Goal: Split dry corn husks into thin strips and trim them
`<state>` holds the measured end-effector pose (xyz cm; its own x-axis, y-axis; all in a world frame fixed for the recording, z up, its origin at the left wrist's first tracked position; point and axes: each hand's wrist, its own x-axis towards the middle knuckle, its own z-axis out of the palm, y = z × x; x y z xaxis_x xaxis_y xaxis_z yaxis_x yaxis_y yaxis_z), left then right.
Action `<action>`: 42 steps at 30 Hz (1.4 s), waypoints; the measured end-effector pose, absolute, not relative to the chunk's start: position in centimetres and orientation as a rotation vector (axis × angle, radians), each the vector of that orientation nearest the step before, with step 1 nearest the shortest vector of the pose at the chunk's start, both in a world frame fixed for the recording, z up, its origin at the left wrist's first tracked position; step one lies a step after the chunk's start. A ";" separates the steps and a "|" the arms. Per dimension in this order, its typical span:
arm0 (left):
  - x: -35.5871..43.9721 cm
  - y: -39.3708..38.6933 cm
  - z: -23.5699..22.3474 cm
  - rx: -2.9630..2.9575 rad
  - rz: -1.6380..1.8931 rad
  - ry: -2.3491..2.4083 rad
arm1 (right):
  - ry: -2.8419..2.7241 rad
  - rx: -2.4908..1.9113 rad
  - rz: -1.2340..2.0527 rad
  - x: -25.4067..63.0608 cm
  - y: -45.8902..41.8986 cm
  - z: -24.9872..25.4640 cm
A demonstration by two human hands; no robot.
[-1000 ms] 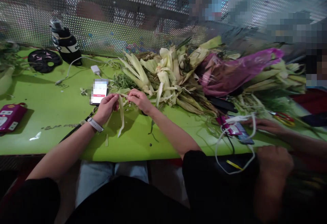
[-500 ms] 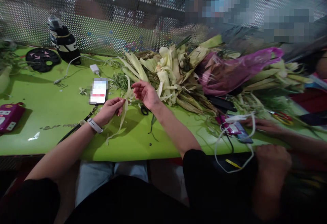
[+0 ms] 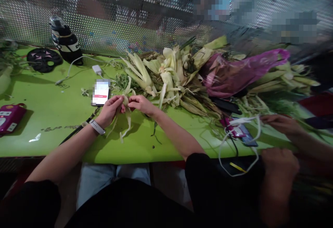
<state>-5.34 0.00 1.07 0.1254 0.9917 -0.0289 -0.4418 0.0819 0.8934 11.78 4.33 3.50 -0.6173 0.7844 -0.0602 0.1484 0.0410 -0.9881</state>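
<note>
The right hand (image 3: 142,104) has rejoined the left hand (image 3: 110,110); fingers (image 3: 134,103) of both pinch pale, ribbon-like husk strips (image 3: 128,118) over the glossy green tabletop (image 3: 171,146), inside its front edge. The black bottle (image 3: 68,40) bears unreadable lettering (image 3: 77,46).

A phone (image 3: 101,92) lies left of the husks (image 3: 169,80); a bag (image 3: 229,77) sits seemingly upon them.

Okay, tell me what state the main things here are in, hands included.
Left hand: pinching husk strips
Right hand: pinching the same strips
Husk strips: thin, partly dangling below the hands
Husk pile: loose, heaped
Purple bag: crumpled, lying among husks
Phone: screen lit
Bottle: standing
Wristwatch: strapped on
</note>
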 end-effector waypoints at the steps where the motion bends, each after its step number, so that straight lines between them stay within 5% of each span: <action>1: -5.4 0.0 1.0 0.871 1.272 0.810 | -1.811 -0.937 1.601 11.8 4.4 3.4; 25: -5.4 0.1 0.9 0.946 1.279 0.883 | -1.614 -1.030 1.647 11.7 2.9 5.0; 31: -5.2 -0.2 1.5 0.843 1.231 0.713 | -2.014 -1.047 1.134 11.3 1.7 4.4; 37: -5.6 0.1 1.1 0.762 1.300 0.751 | -1.815 -1.083 0.837 11.6 2.5 3.8; 42: -5.4 -0.1 1.7 0.721 1.253 0.776 | -1.614 -1.019 1.469 11.2 3.5 3.6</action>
<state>-5.42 -0.10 1.70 0.1366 0.9841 -0.1132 -0.5393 0.1698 0.8248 11.19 3.55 3.61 -0.4310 0.9024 -0.0016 0.0860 0.0393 -0.9955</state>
